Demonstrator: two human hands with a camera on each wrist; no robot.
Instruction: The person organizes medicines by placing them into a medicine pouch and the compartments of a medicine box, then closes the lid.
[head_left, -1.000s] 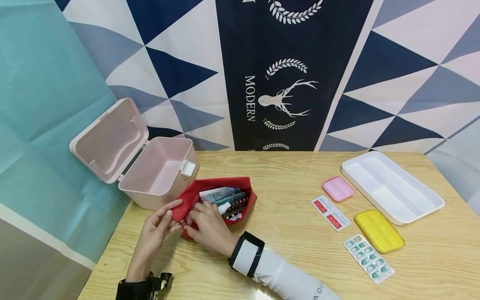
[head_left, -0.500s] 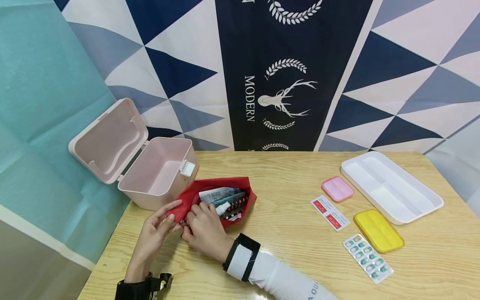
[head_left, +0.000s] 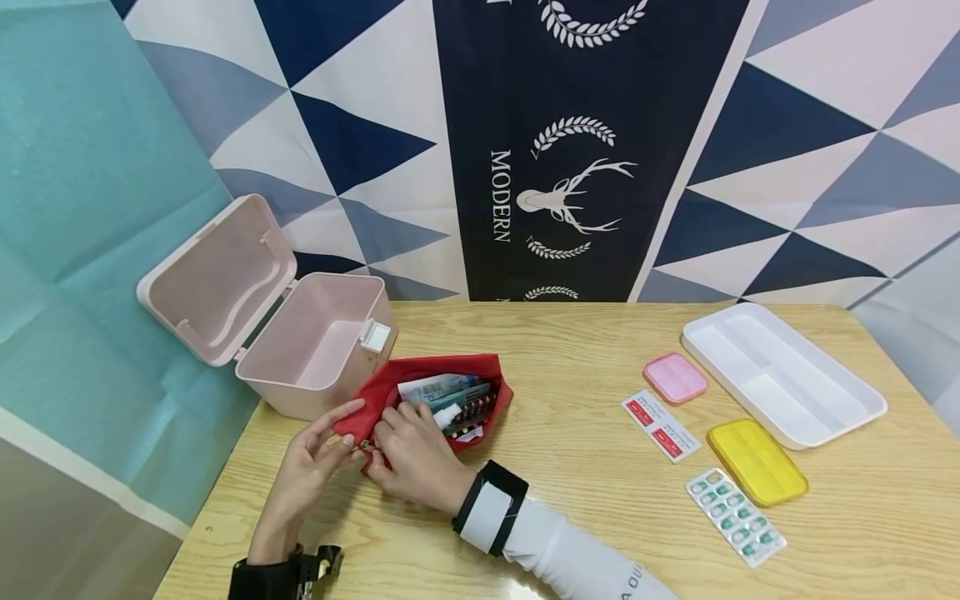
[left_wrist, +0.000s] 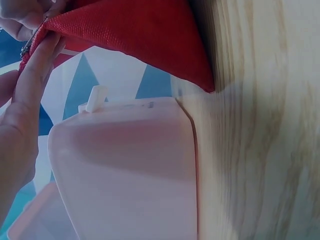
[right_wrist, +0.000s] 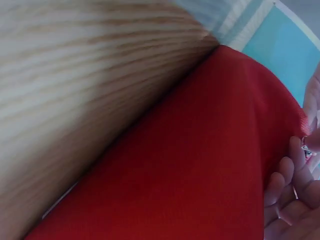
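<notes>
In the head view a red zip pouch (head_left: 450,365) stands with its mouth spread on the table, just right of a pink box. My left hand (head_left: 303,467) pinches the pouch's left end near the zipper pull (head_left: 365,445). Close beside it, my right hand (head_left: 416,458) grips the near edge of the mouth by the zip, its fingertips partly hidden inside. The pouch holds a white-and-blue packet (head_left: 431,388), a white-capped tube (head_left: 447,417) and a dark blister pack (head_left: 477,407). Both wrist views show the pouch's red cloth, with fingers gathered at the zip end.
The pink box (head_left: 315,333) has its lid (head_left: 225,283) swung back. To the right lie a white divided tray (head_left: 787,375), a pink pill case (head_left: 675,377), a yellow pill case (head_left: 757,462), a red-and-white pill strip (head_left: 660,426) and a green-and-white capsule blister pack (head_left: 737,517).
My right hand shifts very slightly near the zip, its wrist moving a little left and then back right. My left hand keeps its pinch, and the pouch stays in place.
</notes>
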